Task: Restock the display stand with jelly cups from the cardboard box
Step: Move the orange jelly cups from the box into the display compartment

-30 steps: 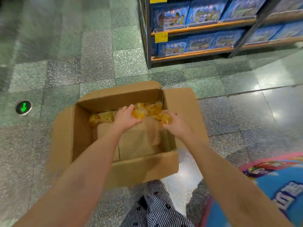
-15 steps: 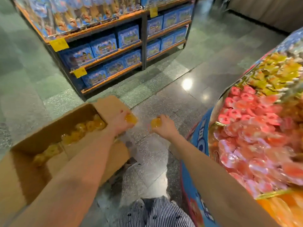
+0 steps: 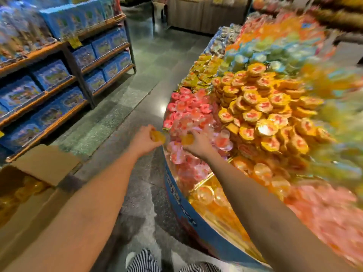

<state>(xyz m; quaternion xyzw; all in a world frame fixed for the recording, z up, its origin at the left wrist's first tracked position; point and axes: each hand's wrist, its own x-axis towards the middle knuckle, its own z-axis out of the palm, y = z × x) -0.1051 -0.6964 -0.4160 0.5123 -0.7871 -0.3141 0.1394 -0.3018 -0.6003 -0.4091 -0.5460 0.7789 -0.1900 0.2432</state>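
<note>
Though blurred, both held jelly cups (image 3: 157,136) look translucent amber-yellow.

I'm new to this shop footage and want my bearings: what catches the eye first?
The round blue-walled display stand on the right dominates, heaped with yellow-lidded jelly cups beside pink ones. At its rim the left hand holds one orange jelly cup and the right hand another. An open brown cardboard box sits at lower left.
</note>
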